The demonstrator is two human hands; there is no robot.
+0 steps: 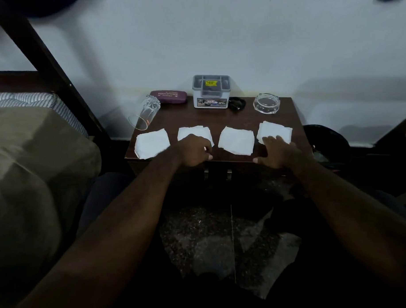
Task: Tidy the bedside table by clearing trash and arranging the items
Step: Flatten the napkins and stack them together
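1. Your left hand rests, fingers curled loosely and holding nothing, on the near edge of the second tissue in a row of four along the front of the dark wooden counter.
2. Your right hand lies flat, fingers spread and gripping nothing, its fingertips on the near edge of the fourth tissue, at the right end of the row.
3. The first tissue lies just left of your left hand; the third tissue lies between your hands, touched by neither.
4. At the back stand a maroon glasses case, a grey-and-white organiser box, a black cord and a glass ashtray.
5. A drinking glass lies tipped over at the counter's left edge, well apart from both hands.
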